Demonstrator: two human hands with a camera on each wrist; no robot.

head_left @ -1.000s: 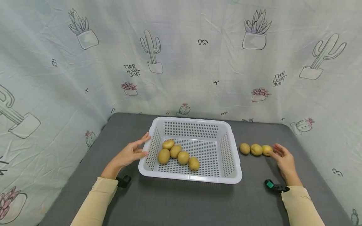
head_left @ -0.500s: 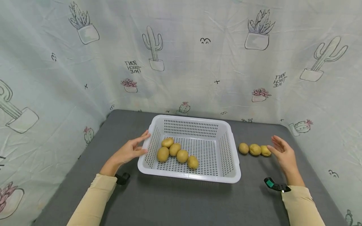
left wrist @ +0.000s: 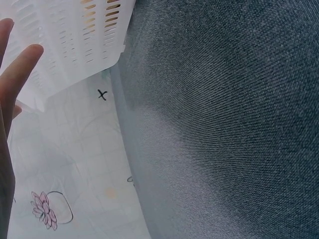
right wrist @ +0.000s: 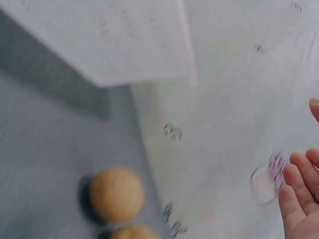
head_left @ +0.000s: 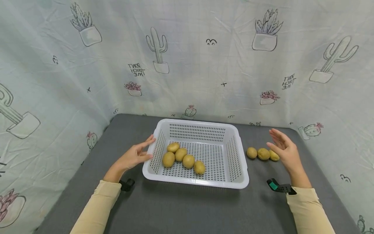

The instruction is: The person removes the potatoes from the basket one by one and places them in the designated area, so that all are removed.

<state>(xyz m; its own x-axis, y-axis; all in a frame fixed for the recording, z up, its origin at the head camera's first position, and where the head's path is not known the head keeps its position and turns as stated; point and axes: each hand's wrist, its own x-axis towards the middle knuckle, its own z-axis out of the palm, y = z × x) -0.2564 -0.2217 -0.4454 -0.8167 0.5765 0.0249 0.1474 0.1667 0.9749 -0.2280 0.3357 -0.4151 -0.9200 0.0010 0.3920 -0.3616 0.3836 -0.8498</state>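
A white perforated plastic basket (head_left: 195, 182) stands on the dark grey table, with several potatoes (head_left: 188, 161) gathered in its left half. My left hand (head_left: 132, 159) is at the basket's left rim, fingers extended against or very near it. In the left wrist view, those fingers (left wrist: 22, 69) show in front of the basket wall (left wrist: 65, 45). To the right of the basket, three potatoes (head_left: 263, 154) lie in a row. My right hand (head_left: 284, 151) hovers beside and above the rightmost potato (head_left: 274, 155), holding nothing, its fingers loosely extended and thumb apart.
The grey table (head_left: 181, 211) extends in front of the basket and on both sides. Behind it and at the sides hangs a pale curtain (head_left: 187, 65) printed with cacti. Each wrist wears a black strap, the right strap (head_left: 281, 187) with a green patch.
My right hand has risen from beside the rightmost potato and shifted left and away from me, over the end of the row. The left hand and basket keep their places.
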